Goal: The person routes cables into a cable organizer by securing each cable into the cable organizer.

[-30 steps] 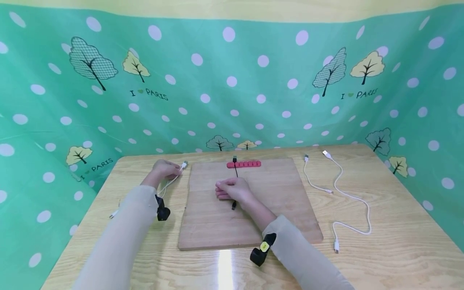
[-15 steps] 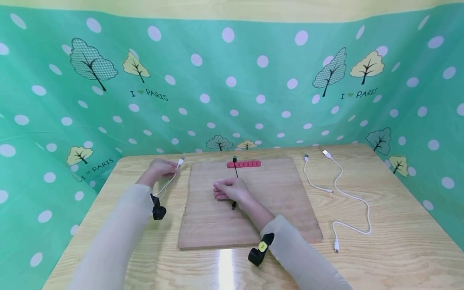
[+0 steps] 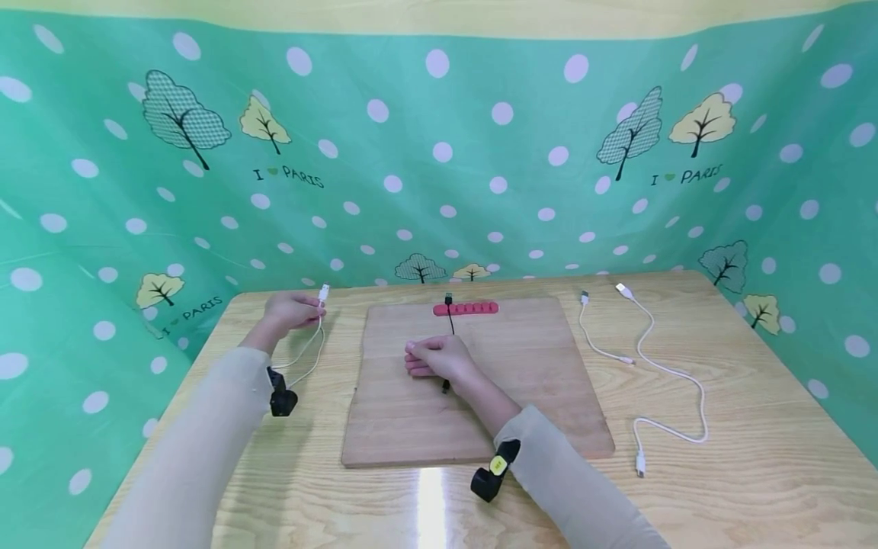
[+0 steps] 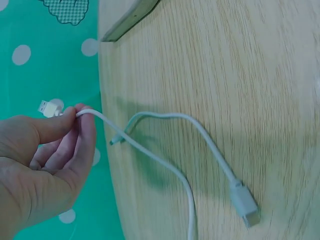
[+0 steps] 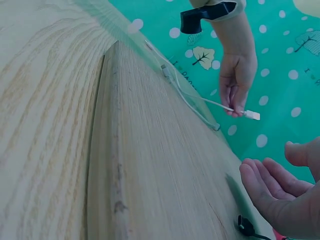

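Note:
My left hand [image 3: 291, 311] pinches a white USB cable [image 4: 160, 160] just behind its plug [image 4: 50, 108], between thumb and fingertips. The plug points away past the table's back left edge, and the cord trails down. Beneath it a shorter white cable [image 4: 205, 135] lies on the wood. My right hand [image 3: 439, 357] is over the wooden board [image 3: 391, 435], fingers loosely bent around nothing. Under that hand runs a black cable [image 3: 452, 323], partly hidden by it; its USB plug [image 3: 449, 299] sits at the red cable holder [image 3: 473, 308], its other end [image 3: 446, 387] toward me.
Right of the board lie a short white cable [image 3: 599, 348] and a longer, winding white cable [image 3: 703, 404] on the wooden table [image 3: 727, 503]. A green dotted curtain [image 3: 473, 221] hangs behind the table and along its sides.
My left hand has moved left and slightly back, drawing the white cable's plug away from the board. The right hand has stayed nearly in place over the black cable.

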### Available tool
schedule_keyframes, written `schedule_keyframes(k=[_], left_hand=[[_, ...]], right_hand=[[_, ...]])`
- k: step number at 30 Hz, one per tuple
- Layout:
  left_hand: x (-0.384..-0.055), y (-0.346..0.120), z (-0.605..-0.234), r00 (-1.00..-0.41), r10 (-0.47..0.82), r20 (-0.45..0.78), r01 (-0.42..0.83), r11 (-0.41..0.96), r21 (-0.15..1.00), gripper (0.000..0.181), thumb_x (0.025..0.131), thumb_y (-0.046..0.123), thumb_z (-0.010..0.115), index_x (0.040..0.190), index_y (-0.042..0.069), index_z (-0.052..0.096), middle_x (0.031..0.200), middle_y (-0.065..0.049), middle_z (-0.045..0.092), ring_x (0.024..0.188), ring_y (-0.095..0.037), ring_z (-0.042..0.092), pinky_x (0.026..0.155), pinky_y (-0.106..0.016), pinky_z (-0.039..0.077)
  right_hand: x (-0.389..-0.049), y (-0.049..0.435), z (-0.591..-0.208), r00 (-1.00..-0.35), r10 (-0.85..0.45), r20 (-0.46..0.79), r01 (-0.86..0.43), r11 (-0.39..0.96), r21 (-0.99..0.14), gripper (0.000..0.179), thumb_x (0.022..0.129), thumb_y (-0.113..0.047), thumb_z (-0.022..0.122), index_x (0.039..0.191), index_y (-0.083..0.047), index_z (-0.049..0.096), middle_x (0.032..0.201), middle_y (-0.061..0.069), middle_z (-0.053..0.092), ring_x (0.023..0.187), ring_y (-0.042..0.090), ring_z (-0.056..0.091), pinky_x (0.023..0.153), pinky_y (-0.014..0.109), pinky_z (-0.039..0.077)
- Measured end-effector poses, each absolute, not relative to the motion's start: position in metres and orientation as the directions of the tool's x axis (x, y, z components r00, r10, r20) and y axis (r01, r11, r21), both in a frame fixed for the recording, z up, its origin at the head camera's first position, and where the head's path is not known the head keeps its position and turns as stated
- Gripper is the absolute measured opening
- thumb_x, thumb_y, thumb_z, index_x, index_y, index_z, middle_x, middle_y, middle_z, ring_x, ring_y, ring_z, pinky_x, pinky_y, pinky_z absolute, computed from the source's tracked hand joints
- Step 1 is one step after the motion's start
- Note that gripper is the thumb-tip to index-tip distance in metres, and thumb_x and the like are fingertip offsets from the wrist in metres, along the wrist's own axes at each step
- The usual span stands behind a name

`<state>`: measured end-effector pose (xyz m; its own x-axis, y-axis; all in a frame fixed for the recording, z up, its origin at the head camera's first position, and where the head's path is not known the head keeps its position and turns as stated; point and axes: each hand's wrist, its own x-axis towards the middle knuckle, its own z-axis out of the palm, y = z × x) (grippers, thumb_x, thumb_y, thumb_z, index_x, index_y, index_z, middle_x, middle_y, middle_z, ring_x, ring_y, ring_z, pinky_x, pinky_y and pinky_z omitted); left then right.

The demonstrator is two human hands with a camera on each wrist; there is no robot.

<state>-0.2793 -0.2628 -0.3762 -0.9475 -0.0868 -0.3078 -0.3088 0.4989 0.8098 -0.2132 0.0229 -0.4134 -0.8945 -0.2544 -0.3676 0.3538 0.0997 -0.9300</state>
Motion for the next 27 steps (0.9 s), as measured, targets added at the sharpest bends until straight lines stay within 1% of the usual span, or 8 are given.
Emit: schedule_keyframes(k=[4, 8, 12, 15, 18, 21, 24, 27], left_hand=[[-0.274, -0.266, -0.368, -0.944, -0.090, -0.318, -0.322, 0.469, 0.822, 0.039, 0.091, -0.001, 0.059, 0.126, -0.018, 0.050, 0.070, 0.008, 0.067, 0.067, -0.001, 0.068, 0.082, -0.024, 0.060], [-0.269, -0.268, -0.357, -0.941, -0.082, -0.328, -0.328, 0.460, 0.825, 0.038, 0.091, -0.004, 0.058, 0.124, -0.020, 0.050, 0.071, 0.003, 0.069, 0.067, -0.005, 0.070, 0.078, -0.024, 0.061], [-0.266, -0.267, -0.345, -0.934, -0.086, -0.346, -0.344, 0.481, 0.807, 0.038, 0.089, -0.006, 0.059, 0.122, -0.022, 0.050, 0.070, -0.001, 0.070, 0.064, -0.007, 0.070, 0.073, -0.022, 0.062], [-0.264, -0.263, -0.334, -0.927, -0.092, -0.363, -0.358, 0.500, 0.788, 0.040, 0.088, -0.006, 0.060, 0.123, -0.022, 0.049, 0.069, -0.002, 0.071, 0.061, -0.006, 0.069, 0.071, -0.021, 0.061], [-0.260, -0.257, -0.323, -0.919, -0.080, -0.385, -0.372, 0.497, 0.784, 0.045, 0.089, -0.004, 0.059, 0.127, -0.023, 0.045, 0.065, 0.001, 0.069, 0.058, -0.004, 0.068, 0.069, -0.017, 0.060], [-0.257, -0.249, -0.317, -0.916, -0.044, -0.400, -0.376, 0.450, 0.810, 0.047, 0.092, -0.003, 0.057, 0.130, -0.024, 0.040, 0.063, 0.003, 0.067, 0.059, -0.003, 0.068, 0.069, -0.015, 0.060], [-0.256, -0.240, -0.317, -0.915, -0.011, -0.403, -0.375, 0.395, 0.839, 0.044, 0.092, -0.004, 0.055, 0.129, -0.023, 0.041, 0.064, 0.003, 0.067, 0.061, -0.004, 0.069, 0.074, -0.017, 0.060], [-0.254, -0.229, -0.316, -0.907, 0.002, -0.422, -0.390, 0.382, 0.838, 0.043, 0.091, -0.005, 0.056, 0.128, -0.021, 0.042, 0.066, 0.001, 0.067, 0.064, -0.006, 0.070, 0.076, -0.018, 0.060]], right_hand=[[-0.213, 0.022, -0.414, -0.898, -0.258, -0.356, 0.341, 0.101, -0.935, 0.031, 0.094, -0.021, 0.062, 0.114, 0.002, 0.066, 0.105, 0.019, 0.073, 0.090, 0.021, 0.074, 0.081, 0.029, 0.061], [-0.211, 0.021, -0.412, -0.901, -0.259, -0.349, 0.332, 0.106, -0.937, 0.031, 0.094, -0.021, 0.062, 0.114, 0.002, 0.066, 0.104, 0.018, 0.073, 0.091, 0.021, 0.074, 0.082, 0.030, 0.061], [-0.210, 0.020, -0.411, -0.898, -0.270, -0.348, 0.335, 0.096, -0.937, 0.031, 0.095, -0.021, 0.061, 0.114, 0.003, 0.066, 0.106, 0.019, 0.072, 0.090, 0.021, 0.074, 0.082, 0.030, 0.061], [-0.209, 0.019, -0.411, -0.893, -0.275, -0.356, 0.345, 0.091, -0.934, 0.031, 0.095, -0.021, 0.061, 0.114, 0.003, 0.066, 0.107, 0.019, 0.072, 0.090, 0.020, 0.074, 0.082, 0.030, 0.061], [-0.208, 0.019, -0.410, -0.887, -0.277, -0.370, 0.360, 0.088, -0.929, 0.031, 0.094, -0.021, 0.061, 0.115, 0.002, 0.066, 0.107, 0.019, 0.072, 0.091, 0.021, 0.074, 0.083, 0.029, 0.061], [-0.207, 0.018, -0.410, -0.885, -0.285, -0.368, 0.359, 0.086, -0.930, 0.031, 0.094, -0.021, 0.062, 0.115, 0.002, 0.065, 0.108, 0.019, 0.072, 0.093, 0.022, 0.074, 0.083, 0.030, 0.061], [-0.207, 0.017, -0.411, -0.883, -0.304, -0.357, 0.349, 0.083, -0.933, 0.031, 0.094, -0.020, 0.061, 0.115, 0.003, 0.065, 0.108, 0.020, 0.071, 0.095, 0.024, 0.073, 0.083, 0.030, 0.061], [-0.207, 0.015, -0.416, -0.877, -0.343, -0.337, 0.331, 0.080, -0.940, 0.031, 0.095, -0.019, 0.061, 0.115, 0.005, 0.065, 0.110, 0.022, 0.070, 0.098, 0.027, 0.072, 0.083, 0.031, 0.061]])
